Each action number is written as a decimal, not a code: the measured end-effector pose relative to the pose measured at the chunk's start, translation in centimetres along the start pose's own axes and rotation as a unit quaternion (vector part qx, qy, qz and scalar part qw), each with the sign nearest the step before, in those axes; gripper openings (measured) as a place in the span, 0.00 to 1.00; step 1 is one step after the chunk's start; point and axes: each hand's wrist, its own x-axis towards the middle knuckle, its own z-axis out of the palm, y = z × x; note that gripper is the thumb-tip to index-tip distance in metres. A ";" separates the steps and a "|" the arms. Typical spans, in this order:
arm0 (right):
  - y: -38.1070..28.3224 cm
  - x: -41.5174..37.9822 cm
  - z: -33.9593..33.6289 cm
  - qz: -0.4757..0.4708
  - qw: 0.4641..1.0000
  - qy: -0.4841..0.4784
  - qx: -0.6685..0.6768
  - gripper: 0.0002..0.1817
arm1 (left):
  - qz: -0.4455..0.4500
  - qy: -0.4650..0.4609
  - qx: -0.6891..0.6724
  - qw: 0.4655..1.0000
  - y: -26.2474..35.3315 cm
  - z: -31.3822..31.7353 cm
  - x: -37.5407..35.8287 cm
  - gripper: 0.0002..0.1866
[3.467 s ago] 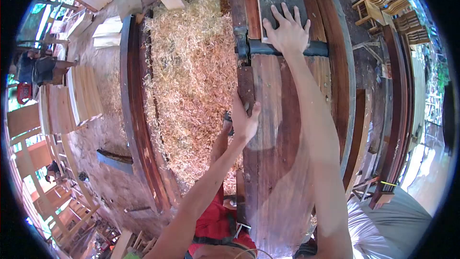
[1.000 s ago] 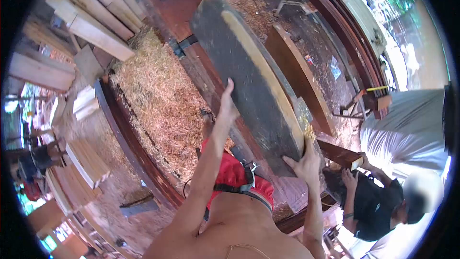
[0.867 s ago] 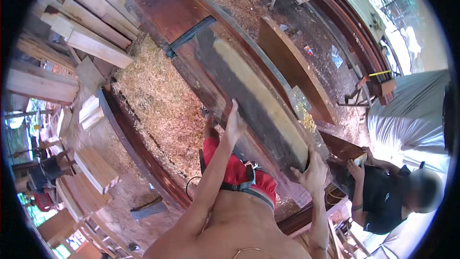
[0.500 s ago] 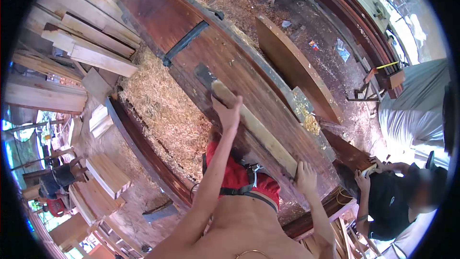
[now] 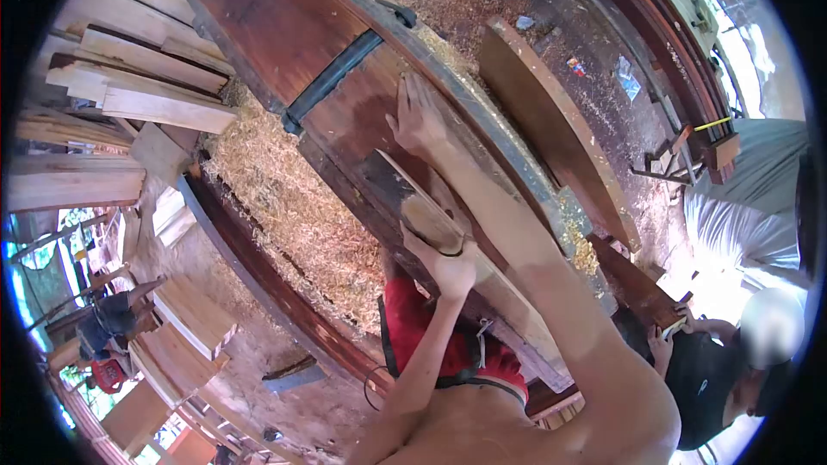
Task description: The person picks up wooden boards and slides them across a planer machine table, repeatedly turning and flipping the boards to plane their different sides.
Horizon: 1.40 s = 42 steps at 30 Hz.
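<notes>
My left hand is wrapped around a long, narrow wooden board, pale with a dark far end. The board is tilted up on edge over a large reddish-brown curved wooden panel. My right hand reaches past it and lies flat on the panel with fingers stretched out, just short of a dark strip crossing the panel. My left fingers partly cover the middle of the board.
Wood shavings cover the ground left of the panel. A curved brown plank stands to the right. Stacked pale boards lie at far left. At right, a person in a dark shirt handles a wooden piece.
My right hand has let go of the board's near end and moved forward onto the panel. The board has tipped onto its edge, with my left hand nearer to me.
</notes>
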 end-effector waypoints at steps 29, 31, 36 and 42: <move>-1.1 -55.7 -29.9 0.270 0.926 -0.256 -0.059 0.47 | -0.244 -0.203 -0.194 0.928 -1.3 -2.1 -7.9 0.76; 0.5 -56.7 -28.1 0.248 0.932 -0.248 -0.095 0.44 | -0.263 -0.195 -0.187 0.926 -1.1 -1.9 -8.0 0.76; 6.0 -51.9 -29.4 0.212 0.967 -0.107 -0.095 0.40 | -0.236 -0.220 -0.240 0.916 1.1 2.1 -5.5 0.76; 9.7 -45.7 -28.7 0.225 0.969 -0.096 -0.037 0.42 | -0.140 -0.261 -0.295 0.908 2.5 8.4 0.6 0.76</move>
